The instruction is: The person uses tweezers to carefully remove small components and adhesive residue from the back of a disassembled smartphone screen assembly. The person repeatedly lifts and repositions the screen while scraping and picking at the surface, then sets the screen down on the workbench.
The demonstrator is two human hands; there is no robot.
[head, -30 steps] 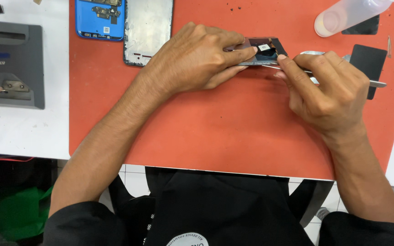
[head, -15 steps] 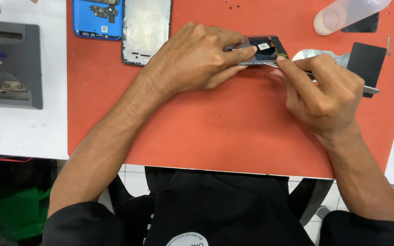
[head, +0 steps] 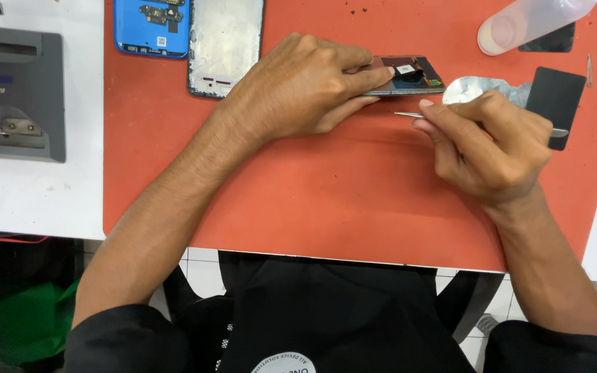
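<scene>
A dark phone assembly [head: 409, 74] is pressed flat on the orange mat [head: 326, 200] by the left hand [head: 305, 86], fingers spread, to steady it; just right of the assembly, thin tweezers [head: 409, 115] are pinched by the right hand [head: 488, 148], tips aimed at its edge

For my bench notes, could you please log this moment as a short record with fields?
Surface: orange mat
Left hand: pressing down on a dark phone part
Right hand: gripping thin metal tweezers, tip just below the phone part
Behind left hand: blue phone back beside a silver phone frame
Far left: grey box
Top right: clear plastic bottle, lying down
</scene>
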